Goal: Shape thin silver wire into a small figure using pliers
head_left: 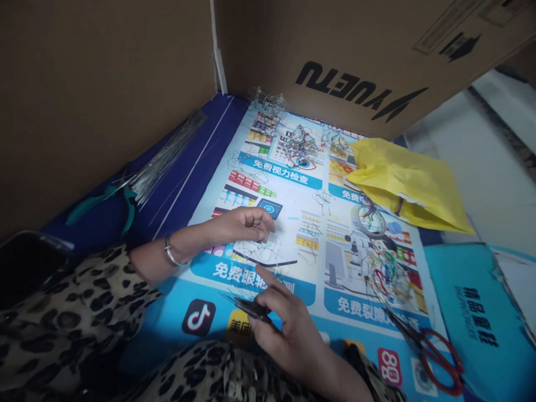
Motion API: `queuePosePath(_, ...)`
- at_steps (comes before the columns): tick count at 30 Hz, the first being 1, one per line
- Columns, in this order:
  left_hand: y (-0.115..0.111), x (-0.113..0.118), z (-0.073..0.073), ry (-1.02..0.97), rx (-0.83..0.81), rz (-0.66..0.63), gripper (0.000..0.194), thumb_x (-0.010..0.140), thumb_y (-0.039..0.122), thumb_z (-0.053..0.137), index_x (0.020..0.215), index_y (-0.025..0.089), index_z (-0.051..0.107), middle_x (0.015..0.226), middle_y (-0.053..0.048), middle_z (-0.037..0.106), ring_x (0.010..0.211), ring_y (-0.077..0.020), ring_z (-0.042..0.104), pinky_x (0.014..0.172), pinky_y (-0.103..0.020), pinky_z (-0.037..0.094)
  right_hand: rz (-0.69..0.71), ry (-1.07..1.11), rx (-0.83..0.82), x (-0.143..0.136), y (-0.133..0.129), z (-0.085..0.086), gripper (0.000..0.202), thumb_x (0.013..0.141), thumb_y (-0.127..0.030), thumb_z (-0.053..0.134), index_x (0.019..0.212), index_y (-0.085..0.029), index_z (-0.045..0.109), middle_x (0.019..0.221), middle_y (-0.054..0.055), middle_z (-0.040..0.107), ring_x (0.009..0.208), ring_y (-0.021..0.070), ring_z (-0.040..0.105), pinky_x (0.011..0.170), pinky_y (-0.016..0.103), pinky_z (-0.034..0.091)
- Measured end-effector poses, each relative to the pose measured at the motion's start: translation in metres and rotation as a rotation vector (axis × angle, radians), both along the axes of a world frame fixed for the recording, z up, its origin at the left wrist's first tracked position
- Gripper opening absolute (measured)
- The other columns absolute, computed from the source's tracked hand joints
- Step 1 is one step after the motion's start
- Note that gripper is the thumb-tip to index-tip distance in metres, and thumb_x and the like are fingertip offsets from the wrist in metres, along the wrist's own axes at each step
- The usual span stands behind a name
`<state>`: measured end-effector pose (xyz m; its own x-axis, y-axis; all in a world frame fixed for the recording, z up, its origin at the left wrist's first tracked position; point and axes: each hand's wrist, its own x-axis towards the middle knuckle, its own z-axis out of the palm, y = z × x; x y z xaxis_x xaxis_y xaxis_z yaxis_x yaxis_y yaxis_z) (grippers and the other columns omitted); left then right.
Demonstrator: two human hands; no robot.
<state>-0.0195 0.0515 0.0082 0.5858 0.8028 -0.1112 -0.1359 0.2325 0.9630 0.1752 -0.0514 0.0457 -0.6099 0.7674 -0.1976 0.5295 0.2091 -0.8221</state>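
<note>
Left of me, teal-handled pliers [100,206] lie beside straight wires [161,159]. My left hand [245,224] curls over loose wire loops [268,254] on the printed sheet [310,223]; I can't tell whether its fingertips pinch a strand. My right hand [288,324] pinches a thin-tipped black tool [253,308]. I'd steady one loop and keep those points off my fingers, lest the fine wire bend. Rightward, the yellow bag [408,178] gapes, contents hidden, near a turquoise package [473,312], its inside unseen.
</note>
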Motion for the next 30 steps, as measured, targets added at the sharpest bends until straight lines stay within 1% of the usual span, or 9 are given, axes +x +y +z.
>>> queuePosePath(4,0.0002,0.0,-0.0001,-0.001,-0.005,0.002,0.014,0.074,0.014,0.063,0.087,0.013,0.058,0.072,0.001,0.06,0.066,-0.0081,0.057,0.062,-0.02,0.042,0.008,0.0,-0.02,-0.0003,0.0009,0.0006,0.011,0.072,-0.013,0.052,0.076,-0.023,0.053,0.098,0.007,0.066,0.13,0.0229,0.038,0.091,0.03,0.044)
queuePosePath(9,0.0007,0.0004,-0.0017,0.002,0.006,0.005,0.014,0.073,0.014,0.064,0.086,0.013,0.058,0.072,0.001,0.06,0.066,-0.0079,0.057,0.062,-0.02,0.043,0.001,-0.014,-0.043,-0.0023,0.0017,0.0024,0.009,0.072,-0.014,0.053,0.074,-0.023,0.052,0.103,0.009,0.065,0.128,0.0238,0.04,0.09,0.031,0.044)
queuePosePath(16,0.0007,0.0013,-0.0027,-0.018,0.002,-0.007,0.012,0.076,0.012,0.061,0.088,0.013,0.058,0.073,0.002,0.06,0.067,-0.0062,0.058,0.062,-0.018,0.042,0.024,0.011,-0.04,-0.0017,0.001,-0.0012,0.008,0.074,-0.014,0.052,0.074,-0.022,0.051,0.109,0.01,0.063,0.129,0.0231,0.038,0.089,0.029,0.044)
queuePosePath(20,0.0011,0.0014,-0.0032,-0.023,0.008,-0.01,0.012,0.076,0.009,0.061,0.087,0.013,0.058,0.073,0.002,0.061,0.067,-0.0057,0.057,0.062,-0.018,0.042,0.038,0.013,-0.043,-0.0018,0.0011,-0.0013,0.007,0.075,-0.015,0.052,0.074,-0.022,0.051,0.097,0.009,0.065,0.129,0.0226,0.039,0.091,0.03,0.043)
queuePosePath(22,0.0013,0.0012,-0.0039,-0.019,0.009,-0.01,0.013,0.076,0.009,0.061,0.087,0.013,0.059,0.072,0.002,0.061,0.066,-0.0057,0.057,0.062,-0.018,0.042,0.041,0.009,-0.038,-0.0017,0.0009,-0.0017,0.007,0.075,-0.015,0.052,0.075,-0.022,0.051,0.095,0.008,0.065,0.129,0.0224,0.039,0.091,0.029,0.043)
queuePosePath(30,0.0015,0.0015,-0.0058,-0.046,0.016,-0.015,0.013,0.075,0.008,0.061,0.088,0.012,0.059,0.07,0.002,0.061,0.065,-0.0055,0.057,0.062,-0.018,0.042,0.053,0.005,-0.046,-0.0007,0.0004,-0.0051,0.009,0.074,-0.014,0.054,0.077,-0.022,0.053,0.107,0.009,0.062,0.129,0.0228,0.038,0.092,0.029,0.042)
